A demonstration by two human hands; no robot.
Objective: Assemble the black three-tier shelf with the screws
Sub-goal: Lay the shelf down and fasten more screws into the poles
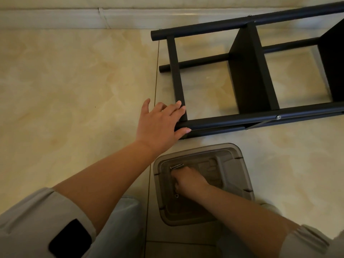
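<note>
I see glossy cream floor tiles (74,81) running to a white baseboard (55,17) at the far edge. The black shelf (247,71) lies on its side at far right. My left hand (160,123) rests spread on its near corner. My right hand (188,181) reaches, fingers curled, into a grey bin (236,159) on the floor; whether it pinches anything I cannot tell.

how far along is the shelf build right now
Well along: the black shelf frame lies on its side on the floor, with shelf boards between its tubes and a silver screw seated in the near tube. In hand: the left hand steadies the frame's end while the right hand reaches into the plastic bin, apparently for hardware. Left: remaining screws; how many is unclear.
</note>
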